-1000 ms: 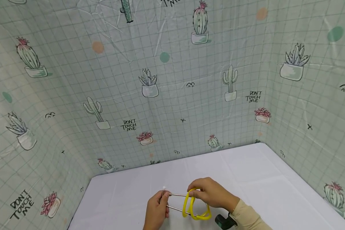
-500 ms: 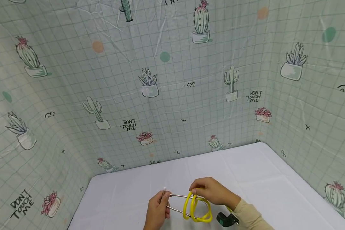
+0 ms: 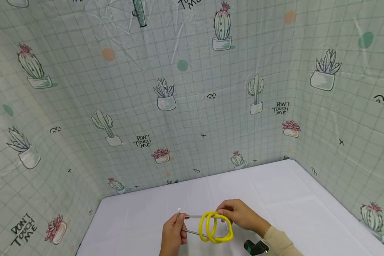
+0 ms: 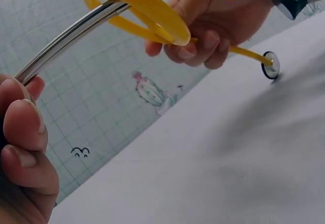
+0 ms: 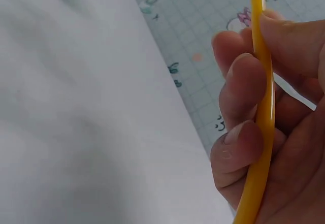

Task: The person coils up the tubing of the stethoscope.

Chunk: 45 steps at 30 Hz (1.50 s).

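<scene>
A stethoscope is held up over the white table between both hands. My left hand (image 3: 173, 231) grips its metal ear tubes (image 3: 194, 216) near the ear end, and a whitish ear tip (image 3: 179, 209) pokes up above the fingers. Yellow tubing (image 3: 201, 227) loops round the metal tubes in several coils. At the right of the coils, my right hand (image 3: 243, 216) pinches the tubing. The right wrist view shows the yellow tube (image 5: 264, 107) running through its curled fingers. Below that hand, the round chest piece (image 4: 271, 65) hangs close over the table in the left wrist view.
The white-covered table (image 3: 140, 217) ends at a cloth backdrop (image 3: 192, 117) printed with cacti, which rises behind and on both sides. A black and green wrist device (image 3: 255, 247) is by the right sleeve (image 3: 280, 241).
The right hand has shifted slightly right, its fingers now at the right side of the coils. The yellow coils have moved a little left along the metal tubes. The left hand keeps its grip.
</scene>
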### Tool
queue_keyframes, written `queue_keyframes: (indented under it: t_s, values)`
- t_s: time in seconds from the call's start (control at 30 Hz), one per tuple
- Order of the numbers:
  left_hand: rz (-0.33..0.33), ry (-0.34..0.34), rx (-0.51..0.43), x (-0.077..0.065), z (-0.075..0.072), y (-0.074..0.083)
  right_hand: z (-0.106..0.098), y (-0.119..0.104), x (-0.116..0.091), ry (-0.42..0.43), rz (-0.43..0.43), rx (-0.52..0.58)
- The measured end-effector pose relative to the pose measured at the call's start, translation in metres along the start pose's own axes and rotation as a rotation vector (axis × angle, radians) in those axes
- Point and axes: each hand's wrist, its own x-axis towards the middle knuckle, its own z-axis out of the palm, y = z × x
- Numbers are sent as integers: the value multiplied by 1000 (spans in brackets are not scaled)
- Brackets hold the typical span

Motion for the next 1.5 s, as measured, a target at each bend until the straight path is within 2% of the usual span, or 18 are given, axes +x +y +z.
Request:
queue_keyframes:
  t_s: [0.17,0.3,0.47,0.6,0.83,1.0,1.13,1.33,1.5]
  values:
    - [-30,46,-22,1,3,-1,7,6,-2,37,22,44]
    - [-60,92,-34,0,5,1,12,7,-4,56,12,37]
    - [-90,145,-107,-1,8,4,20,6,-6,64,18,26]
    - [-103,191,-143,0,9,5,28,5,-7,56,49,58]
    - [-105,276,-146,3,10,4,42,2,-12,90,66,134]
    - [-98,342,-111,3,11,4,50,-1,-15,156,74,169]
    - [-104,379,-95,4,12,5,56,-3,-17,189,47,202]
    - [-110,422,-83,6,11,5,59,-2,-20,199,45,263]
    - [-99,446,-87,7,13,6,63,0,-23,161,58,313]
